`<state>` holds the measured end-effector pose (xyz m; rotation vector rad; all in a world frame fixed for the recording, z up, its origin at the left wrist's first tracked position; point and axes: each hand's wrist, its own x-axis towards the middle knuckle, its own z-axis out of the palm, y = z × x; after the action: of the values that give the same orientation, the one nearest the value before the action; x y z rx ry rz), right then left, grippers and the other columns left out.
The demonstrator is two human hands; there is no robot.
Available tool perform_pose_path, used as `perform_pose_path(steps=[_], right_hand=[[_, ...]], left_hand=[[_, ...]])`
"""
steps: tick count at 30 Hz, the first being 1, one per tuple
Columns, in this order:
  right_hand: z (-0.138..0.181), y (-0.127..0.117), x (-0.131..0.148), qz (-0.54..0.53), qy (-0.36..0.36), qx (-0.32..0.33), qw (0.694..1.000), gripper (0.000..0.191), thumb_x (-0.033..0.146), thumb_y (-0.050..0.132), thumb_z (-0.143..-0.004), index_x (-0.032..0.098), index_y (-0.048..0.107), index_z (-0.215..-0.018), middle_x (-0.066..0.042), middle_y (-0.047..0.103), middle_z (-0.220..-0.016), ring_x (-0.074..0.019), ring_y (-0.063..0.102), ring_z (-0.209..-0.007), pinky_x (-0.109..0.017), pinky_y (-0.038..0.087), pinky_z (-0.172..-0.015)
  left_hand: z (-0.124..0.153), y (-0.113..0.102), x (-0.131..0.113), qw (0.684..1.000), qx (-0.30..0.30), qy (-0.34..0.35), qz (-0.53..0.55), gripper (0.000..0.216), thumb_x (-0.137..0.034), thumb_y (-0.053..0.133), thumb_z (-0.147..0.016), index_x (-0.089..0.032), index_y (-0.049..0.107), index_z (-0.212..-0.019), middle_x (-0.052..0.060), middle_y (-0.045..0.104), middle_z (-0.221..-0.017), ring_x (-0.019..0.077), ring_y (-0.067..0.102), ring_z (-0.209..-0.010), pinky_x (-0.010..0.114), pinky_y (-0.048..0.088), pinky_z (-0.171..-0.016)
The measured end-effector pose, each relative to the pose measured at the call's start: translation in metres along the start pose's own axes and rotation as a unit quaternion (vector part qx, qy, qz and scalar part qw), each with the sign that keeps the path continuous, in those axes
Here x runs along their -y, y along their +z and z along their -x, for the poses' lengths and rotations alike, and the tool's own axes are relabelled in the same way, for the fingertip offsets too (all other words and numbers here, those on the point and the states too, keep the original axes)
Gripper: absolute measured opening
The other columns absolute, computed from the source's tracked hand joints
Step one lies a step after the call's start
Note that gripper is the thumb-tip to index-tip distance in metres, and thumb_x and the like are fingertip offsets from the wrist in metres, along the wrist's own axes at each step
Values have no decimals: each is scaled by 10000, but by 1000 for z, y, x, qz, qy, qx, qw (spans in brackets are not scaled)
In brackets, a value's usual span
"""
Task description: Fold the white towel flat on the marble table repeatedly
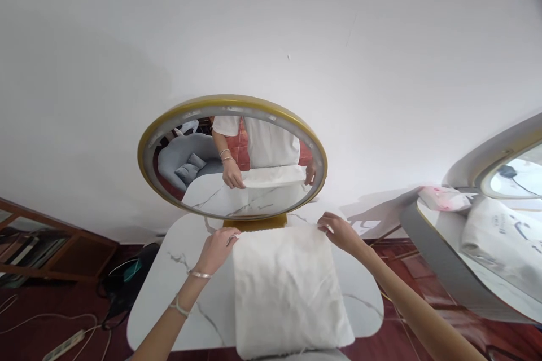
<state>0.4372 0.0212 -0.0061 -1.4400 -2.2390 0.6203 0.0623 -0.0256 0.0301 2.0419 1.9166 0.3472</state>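
A folded white cloth (pixel 285 287) lies on a small white marble-patterned table (pixel 186 282). My left hand (pixel 218 249) pinches the cloth's far left corner, fingers closed; two bracelets show on that wrist. My right hand (pixel 339 231) pinches the far right corner, fingers closed on the fabric. Both hands hold the far edge just in front of a round gold-framed mirror (pixel 232 158), which reflects my hands, the cloth and my white shirt.
The mirror stands on a gold base (pixel 254 224) at the table's back against a white wall. A wooden shelf (pixel 46 248) is low on the left. A dark bag (pixel 127 282) and a power strip (pixel 63 345) lie on the floor. A second table (pixel 486 271) with white bags is at right.
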Motion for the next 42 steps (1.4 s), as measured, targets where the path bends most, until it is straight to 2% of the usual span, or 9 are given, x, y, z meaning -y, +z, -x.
perform_pose_path(steps=[3, 7, 11, 13, 18, 25, 31, 36, 42], right_hand=[[-9, -35, 28, -34, 30, -202, 978, 227, 296, 492, -845, 201, 698, -862, -10, 544, -677, -108, 481, -545, -234, 408, -542], [-34, -65, 69, -233, 69, -352, 904, 296, 424, 545, -852, 168, 669, -935, 71, 411, -487, -87, 426, -430, -211, 395, -467], [-67, -62, 98, -308, -26, -511, 802, 342, 418, 489, -904, 179, 543, -1143, -62, 640, -938, -180, 653, -850, -358, 531, -798], [-79, -53, 103, -242, -70, -541, 803, 457, 406, 484, -912, 215, 411, -1320, -117, 556, -1223, -224, 587, -1108, -423, 480, -942], [-100, -30, 89, 48, -163, -486, 858, 786, 387, 546, -881, 215, 87, -1495, -192, 376, -1447, -338, 401, -1314, -544, 403, -1000], [-124, -24, 75, 279, -198, -506, 792, 449, 349, 567, -864, 283, 529, -1307, -116, 437, -1439, -325, 348, -1354, -493, 308, -1060], [-139, -27, 86, 273, -225, -567, 743, 491, 346, 538, -873, 206, 493, -1341, -154, 463, -1409, -319, 334, -1362, -532, 241, -1092], [-146, -36, 101, 214, -198, -633, 717, 529, 331, 515, -881, 117, 442, -1359, -197, 487, -1361, -344, 366, -1334, -602, 243, -1082], [-153, -49, 117, 139, -232, -693, 668, 222, 191, 557, -871, 191, 586, -1091, -134, 548, -1251, -286, 487, -1211, -515, 459, -943]], left_hand=[[-6, -37, -21, 986, -160, 45, -12, 207, -292, 462, -843, -263, 662, -887, 18, 644, -887, 157, 604, -717, 233, 438, -604], [-24, -83, -64, 928, -372, 25, -17, 192, -318, 523, -833, -212, 674, -886, -20, 509, -555, 128, 522, -536, 216, 409, -563], [-50, -94, -97, 868, -478, 66, 120, 262, -336, 428, -920, -168, 596, -1030, 23, 660, -804, 120, 635, -734, 203, 494, -664], [-65, -85, -102, 834, -520, 111, 144, 322, -346, 380, -952, -145, 532, -1152, 97, 650, -1075, 149, 630, -989, 254, 516, -821], [-101, -56, -88, 829, -523, 196, 9, 508, -375, 499, -911, -84, 413, -1318, 243, 438, -1386, 299, 328, -1372, 509, 333, -1084], [-124, -59, -76, 802, -537, 241, -106, 372, -297, 489, -916, -203, 556, -1270, 163, 270, -1525, 328, 134, -1439, 571, 157, -1137], [-131, -85, -86, 771, -584, 235, -93, 474, -411, 501, -902, -161, 532, -1303, 189, 427, -1429, 318, 270, -1399, 528, 173, -1132], [-135, -108, -90, 737, -628, 244, -49, 373, -475, 631, -820, -208, 680, -1077, 120, 662, -1052, 272, 530, -1150, 427, 302, -1035], [-130, -114, -106, 693, -663, 281, -33, 93, -273, 619, -863, -246, 702, -830, 35, 677, -835, 195, 585, -975, 376, 340, -920]])
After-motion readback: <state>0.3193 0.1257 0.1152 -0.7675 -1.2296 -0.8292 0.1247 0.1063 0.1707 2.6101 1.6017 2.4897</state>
